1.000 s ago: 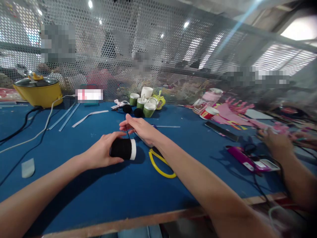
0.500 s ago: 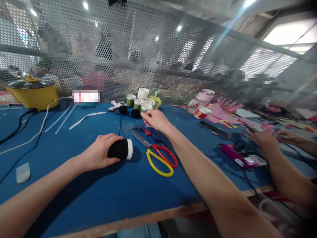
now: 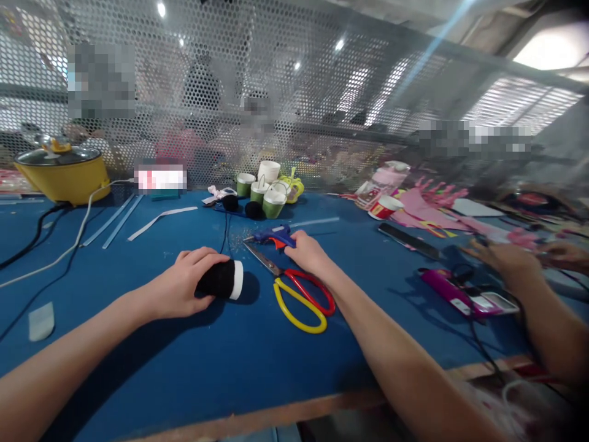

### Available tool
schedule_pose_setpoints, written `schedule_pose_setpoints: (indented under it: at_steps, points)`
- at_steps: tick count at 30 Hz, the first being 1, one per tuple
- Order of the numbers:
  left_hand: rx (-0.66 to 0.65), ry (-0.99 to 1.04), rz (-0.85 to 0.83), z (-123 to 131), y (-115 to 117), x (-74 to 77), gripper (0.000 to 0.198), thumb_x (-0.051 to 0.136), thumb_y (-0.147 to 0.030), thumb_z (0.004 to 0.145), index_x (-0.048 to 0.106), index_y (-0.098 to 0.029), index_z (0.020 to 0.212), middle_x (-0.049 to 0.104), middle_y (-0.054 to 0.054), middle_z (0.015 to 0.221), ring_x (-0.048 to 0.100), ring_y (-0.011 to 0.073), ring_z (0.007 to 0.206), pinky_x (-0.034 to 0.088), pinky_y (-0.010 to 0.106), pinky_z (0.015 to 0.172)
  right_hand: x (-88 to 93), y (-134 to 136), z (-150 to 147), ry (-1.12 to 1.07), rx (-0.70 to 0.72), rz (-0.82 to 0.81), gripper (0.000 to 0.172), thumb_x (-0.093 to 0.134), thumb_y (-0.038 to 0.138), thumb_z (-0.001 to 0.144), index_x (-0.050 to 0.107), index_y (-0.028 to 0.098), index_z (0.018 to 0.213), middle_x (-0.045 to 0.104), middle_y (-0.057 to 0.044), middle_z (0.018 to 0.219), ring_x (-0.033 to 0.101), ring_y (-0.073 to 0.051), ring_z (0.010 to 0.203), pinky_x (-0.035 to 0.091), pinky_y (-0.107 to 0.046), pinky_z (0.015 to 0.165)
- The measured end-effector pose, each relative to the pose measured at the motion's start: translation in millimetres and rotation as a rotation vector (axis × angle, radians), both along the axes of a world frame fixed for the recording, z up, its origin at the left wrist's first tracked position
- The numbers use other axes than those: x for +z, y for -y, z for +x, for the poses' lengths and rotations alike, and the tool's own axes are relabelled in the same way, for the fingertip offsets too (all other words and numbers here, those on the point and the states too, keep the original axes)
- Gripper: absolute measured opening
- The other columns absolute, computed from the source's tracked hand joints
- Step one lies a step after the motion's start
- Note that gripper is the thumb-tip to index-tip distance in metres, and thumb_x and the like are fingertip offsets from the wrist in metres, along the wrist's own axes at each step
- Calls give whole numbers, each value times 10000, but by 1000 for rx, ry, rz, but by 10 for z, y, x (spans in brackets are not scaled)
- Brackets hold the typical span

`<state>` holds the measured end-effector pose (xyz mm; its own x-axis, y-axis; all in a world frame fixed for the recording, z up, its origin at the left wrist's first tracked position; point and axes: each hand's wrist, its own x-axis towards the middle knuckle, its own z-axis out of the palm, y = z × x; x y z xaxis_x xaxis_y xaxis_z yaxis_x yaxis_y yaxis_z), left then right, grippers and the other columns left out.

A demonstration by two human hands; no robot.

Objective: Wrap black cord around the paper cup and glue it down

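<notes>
My left hand (image 3: 181,288) is wrapped round a white paper cup covered in black material (image 3: 221,280), lying on its side on the blue table (image 3: 221,362). My right hand (image 3: 307,253) rests on the table with its fingers closing on the handle of a blue glue gun (image 3: 272,236). Right beside that hand lie scissors (image 3: 294,288) with a red and a yellow handle. A thin black cord (image 3: 225,230) runs from the cup area toward the back.
Green and white paper cups (image 3: 267,190) and black pompoms (image 3: 253,210) stand at the back by a perforated metal screen (image 3: 294,92). A yellow cooker (image 3: 62,172) with cables sits far left. Another person's hands (image 3: 510,261) work at the right among pink pieces and a purple tool (image 3: 453,294).
My right hand has left the cup, reached back toward the green cups, then dropped onto the blue glue gun. The scissors are uncovered. My left hand keeps hold of the black cup.
</notes>
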<state>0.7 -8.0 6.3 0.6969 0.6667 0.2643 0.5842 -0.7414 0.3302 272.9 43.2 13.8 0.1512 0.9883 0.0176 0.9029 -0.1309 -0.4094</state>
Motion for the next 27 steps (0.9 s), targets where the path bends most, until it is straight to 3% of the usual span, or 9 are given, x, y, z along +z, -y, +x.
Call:
schedule_pose_setpoints:
  at_steps: [3,6,9,14,16,19,23,27]
  points:
    - [12,-13,27,-13,-25,6,529,562,-175,709,379,-204,1204,476,116,1215,453,267,1114,331,433,916,139,142,21,-113,36,45,356,539,172,730,502,120,1080,602,-123,1057,577,-201,941,449,-268,761]
    - [27,-19,44,-30,-56,12,512,570,-172,726,387,-204,1204,477,121,1220,454,272,1117,331,440,913,265,308,3,-480,155,-35,192,560,244,733,538,153,900,632,-48,797,597,-150,711,472,-250,631]
    - [56,-23,41,-62,-86,21,523,588,-155,727,386,-205,1207,476,124,1226,457,276,1113,331,448,911,344,468,-83,-669,221,-76,206,609,323,703,539,150,791,581,-5,637,544,-119,558,448,-239,531]
    - [53,1,-19,-138,-132,17,558,621,-166,733,366,-221,1227,465,113,1236,447,271,1125,344,438,913,375,688,-275,-591,362,-84,228,539,332,753,610,143,858,573,-1,618,499,-99,497,413,-213,446]
    - [46,21,-48,-157,-143,11,558,624,-186,744,361,-230,1234,463,108,1239,440,269,1135,349,434,917,345,734,-311,-489,378,-65,220,513,344,768,623,156,791,561,6,575,489,-105,472,407,-219,424]
    - [48,45,-88,-163,-149,6,547,622,-226,758,362,-239,1239,468,102,1232,450,266,1126,361,430,917,276,754,-312,-254,420,30,226,516,357,761,617,179,665,577,-8,553,539,-149,509,464,-273,496]
    - [49,62,-126,-153,-155,11,531,615,-263,769,366,-237,1237,473,101,1223,463,261,1110,372,428,912,228,746,-257,-43,492,199,199,495,314,768,660,211,730,655,-71,721,627,-243,731,508,-379,695]
    - [55,60,-143,-152,-158,25,514,601,-276,778,368,-221,1233,477,109,1215,468,262,1100,386,428,895,239,753,-198,81,535,283,196,521,335,759,682,224,741,643,-97,657,637,-279,746,524,-388,686]
